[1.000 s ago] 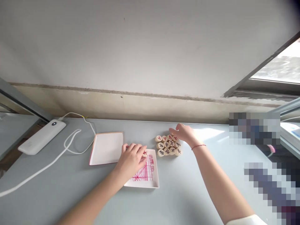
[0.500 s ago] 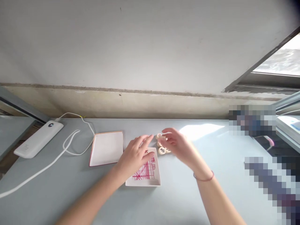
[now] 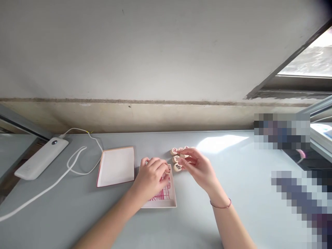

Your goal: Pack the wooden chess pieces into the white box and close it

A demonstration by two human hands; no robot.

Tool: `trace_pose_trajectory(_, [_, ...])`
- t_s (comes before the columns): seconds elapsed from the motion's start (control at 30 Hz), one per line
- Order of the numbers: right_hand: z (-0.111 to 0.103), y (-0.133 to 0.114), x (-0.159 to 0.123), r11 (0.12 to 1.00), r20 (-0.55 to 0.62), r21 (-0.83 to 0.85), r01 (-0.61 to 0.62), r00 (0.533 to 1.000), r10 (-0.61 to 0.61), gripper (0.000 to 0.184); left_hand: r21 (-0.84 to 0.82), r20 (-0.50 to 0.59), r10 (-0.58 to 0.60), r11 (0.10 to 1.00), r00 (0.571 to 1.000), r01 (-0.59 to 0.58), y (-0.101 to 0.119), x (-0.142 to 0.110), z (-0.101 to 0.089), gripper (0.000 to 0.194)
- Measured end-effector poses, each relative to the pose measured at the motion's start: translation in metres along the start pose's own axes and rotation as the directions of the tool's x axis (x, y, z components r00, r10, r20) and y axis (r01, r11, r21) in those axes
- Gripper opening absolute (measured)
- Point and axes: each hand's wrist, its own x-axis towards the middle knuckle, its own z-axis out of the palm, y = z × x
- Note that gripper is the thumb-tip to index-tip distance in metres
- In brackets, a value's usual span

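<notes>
Wooden xiangqi pieces (image 3: 176,159) sit in a tight cluster on the pale grey surface (image 3: 259,180), just beside the upper right corner of a shallow white tray (image 3: 172,199) printed with a board of pinkish-red lines. Only a few pieces show past the right hand (image 3: 197,167): round, pale turned wood with black characters on their flat faces and smooth, thick rims.

The work in hand at this instant is close fingertip work at the cluster and over the tray. The right hand is half closed, its fingertips (image 3: 183,154) curled in among the pieces with thumb and forefinger close together, but I cannot tell whether a piece is caught between them. The left hand (image 3: 151,176) is curled over the tray, knuckles up and fingertips down near its upper right corner. It hides much of the printed board, and whether it has hold of anything is hidden as well.

Discs packed this close leave room only for fingertips at a rim, and a careless sweep would nudge their neighbours. To the left lie a second white tray (image 3: 116,166) with a reddish edge and a white power bank (image 3: 41,158), its white cable (image 3: 38,195) looping across the surface.
</notes>
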Motion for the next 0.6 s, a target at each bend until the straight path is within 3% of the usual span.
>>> trace_pose_trajectory(0.13, [0.001, -0.001, -0.004, 0.997, 0.077, -0.054, 0.052, 0.996, -0.047, 0.024, 0.074, 0.038, 0.027, 0.997, 0.999, -0.03, 0.0, -0.002, 0.004, 0.011])
trace_pose_trajectory(0.3, [0.006, -0.004, -0.008, 0.951, 0.147, -0.228, 0.211, 0.972, -0.181, 0.013, 0.162, 0.054, 0.033, 0.986, 0.998, -0.041, -0.002, -0.002, 0.007, 0.009])
trace_pose_trajectory(0.47, [0.011, -0.008, -0.012, 0.788, 0.24, -0.506, 0.351, 0.935, -0.262, 0.017, 0.22, 0.074, -0.056, 0.975, 0.996, 0.039, -0.003, -0.003, 0.007, 0.022])
trace_pose_trajectory(0.6, [0.019, -0.005, -0.013, 0.656, 0.308, -0.611, 0.442, 0.897, -0.317, 0.012, 0.209, 0.101, -0.091, 0.976, 0.991, 0.069, -0.005, -0.003, 0.001, 0.028])
